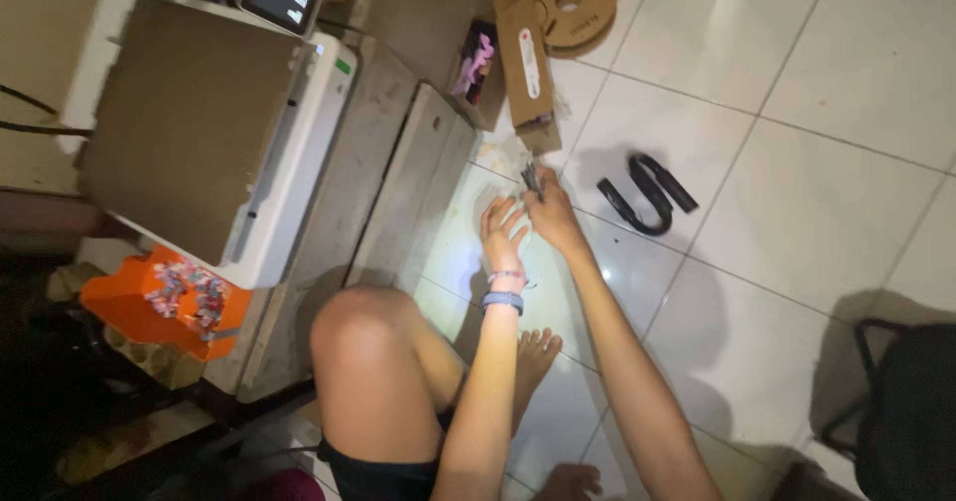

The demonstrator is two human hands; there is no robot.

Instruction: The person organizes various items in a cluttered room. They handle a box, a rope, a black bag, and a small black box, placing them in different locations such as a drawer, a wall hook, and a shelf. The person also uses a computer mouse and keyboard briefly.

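Both my hands meet over a brightly lit patch of white tiled floor (797, 212). My left hand (501, 230) has its fingers spread and rests on something small and pale that I cannot make out. My right hand (551, 212) grips a small dark metal tool (531, 177), its tip pointing away from me. A wristband and a bracelet sit on my left wrist. My bare knee and foot lie below the hands.
A white boxy machine (214, 123) with a brown top stands at left on a low grey step. An orange tray (164, 307) holds small colourful pieces. A cardboard box (525, 68), a cardboard spool (573, 3), a black curved object (647, 194) and a dark chair (906, 411) surround me.
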